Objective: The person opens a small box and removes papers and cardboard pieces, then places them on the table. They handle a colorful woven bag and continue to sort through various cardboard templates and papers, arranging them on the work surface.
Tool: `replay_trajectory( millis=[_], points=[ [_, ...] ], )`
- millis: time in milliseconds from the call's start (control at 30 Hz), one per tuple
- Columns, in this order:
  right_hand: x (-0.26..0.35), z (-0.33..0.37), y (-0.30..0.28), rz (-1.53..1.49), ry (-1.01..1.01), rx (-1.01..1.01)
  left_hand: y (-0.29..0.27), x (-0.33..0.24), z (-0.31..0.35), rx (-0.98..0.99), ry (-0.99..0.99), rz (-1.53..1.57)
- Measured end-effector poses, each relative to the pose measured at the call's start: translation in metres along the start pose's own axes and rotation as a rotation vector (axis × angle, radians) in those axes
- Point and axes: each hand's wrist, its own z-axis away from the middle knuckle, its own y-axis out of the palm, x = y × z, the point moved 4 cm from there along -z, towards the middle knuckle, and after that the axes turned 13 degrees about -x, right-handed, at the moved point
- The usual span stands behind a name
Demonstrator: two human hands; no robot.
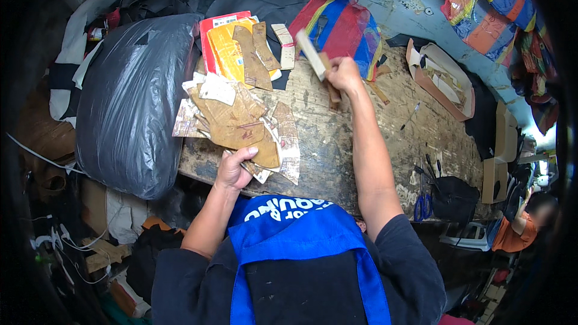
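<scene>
My left hand grips the near edge of a thick, fanned-out bundle of brown and whitish cardboard pattern pieces, its thumb on top. Out over the far middle of the worktable, my right hand is closed on a narrow cream strip, slightly blurred and tilted up to the left. Brown strips show just below that hand; whether it holds them too I cannot tell. Beyond the bundle, more brown pattern pieces lie on a yellow envelope, beside a pale segmented piece.
A bulging black plastic bag crowds the table's left side. Behind my right hand lies a striped mesh bag. To the right are an open box of pieces, a pen, blue-handled scissors and a black pouch. Another person is farther right.
</scene>
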Motion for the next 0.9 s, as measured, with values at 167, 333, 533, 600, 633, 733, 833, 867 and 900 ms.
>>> replay_trajectory(
  millis=[167,333,533,600,633,733,833,867,900],
  points=[
    [0.043,0.022,-0.019,-0.071,-0.03,-0.167,0.015,-0.001,-0.01,0.0,0.067,-0.069],
    [0.093,0.1,0.0,-0.629,-0.208,0.296,0.03,0.0,-0.011,0.018,0.06,-0.104],
    [0.102,0.112,0.003,-0.708,-0.299,0.297,0.037,0.001,-0.007,0.041,0.089,-0.034],
    [0.099,0.112,0.005,-0.671,-0.264,0.389,0.035,0.001,-0.007,0.008,0.071,-0.076],
    [0.097,0.112,0.007,-0.647,-0.237,0.44,0.034,0.001,-0.006,-0.003,0.063,-0.091],
    [0.092,0.108,0.002,-0.775,-0.14,0.451,0.035,0.002,-0.006,0.032,0.025,-0.098],
    [0.09,0.099,-0.008,-1.103,-0.009,0.429,0.037,0.004,-0.006,0.079,-0.002,-0.11],
    [0.089,0.099,-0.011,-1.115,-0.006,0.453,0.035,0.005,-0.005,0.058,-0.005,-0.113],
    [0.087,0.097,-0.013,-1.109,0.045,0.462,0.034,0.005,-0.004,0.039,-0.007,-0.121]
  ],
)
